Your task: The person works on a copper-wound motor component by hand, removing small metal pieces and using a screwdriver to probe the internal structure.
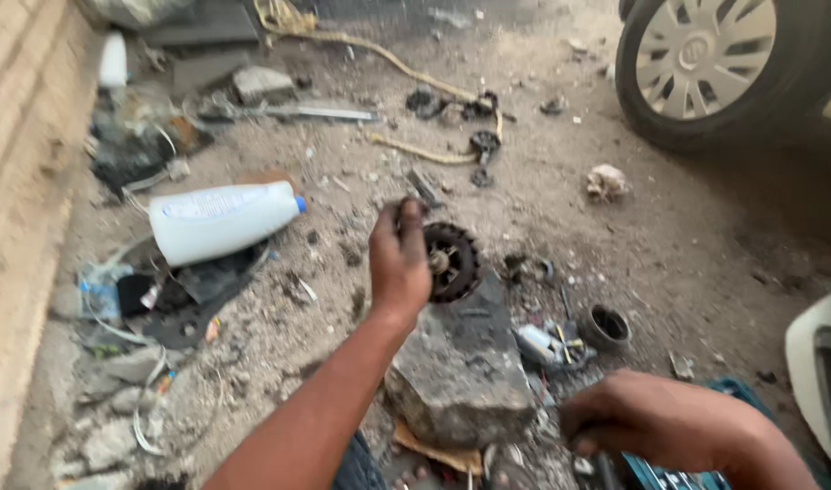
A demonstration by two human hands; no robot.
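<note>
My left hand [399,259] is raised over the dirt ground and grips a dark round toothed metal part [452,261] with a small hub in its middle. Below it lies a grey stone block [459,372]. My right hand [647,417] is low at the front right, its fingers curled down on something dark beside a blue-green tool tray [688,472]; what it grips is hidden.
A white plastic bottle with a blue cap [220,220] lies at left among black scraps. A small black ring [606,327] and a small wired part [550,345] lie right of the stone. A car wheel [706,63] stands at top right. A wall [20,181] runs along the left.
</note>
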